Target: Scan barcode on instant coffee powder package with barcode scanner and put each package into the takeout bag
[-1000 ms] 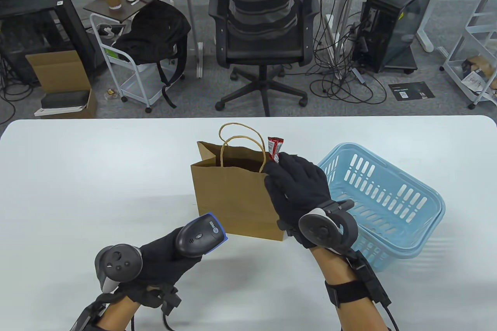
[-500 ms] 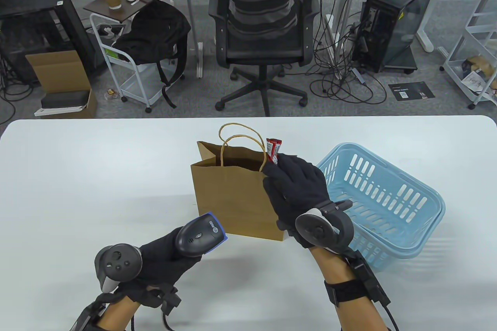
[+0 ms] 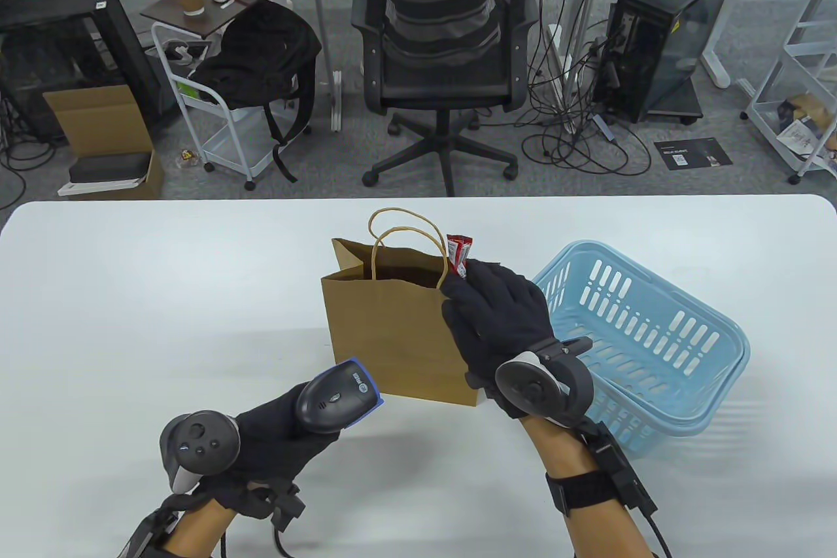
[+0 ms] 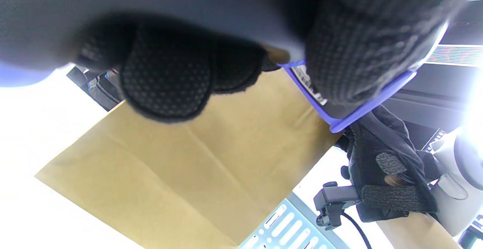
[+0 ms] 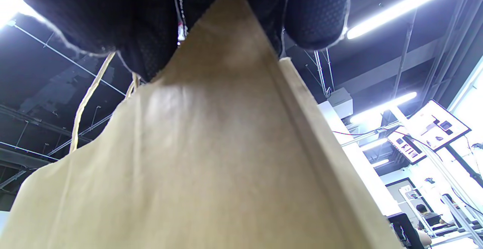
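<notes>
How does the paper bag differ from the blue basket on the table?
The paper bag is brown with solid walls; the blue basket is plastic with slotted walls. The bag stands upright, while the basket sits tilted. The right hand holds a red package at the bag's rim, not the basket's. Both are open-topped and stand on the white table.

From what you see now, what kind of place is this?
Most likely an office or lab workspace, not a shop: beyond the white table stand a mesh office chair, a desktop computer tower with loose cables, and a rolling cart.
</notes>
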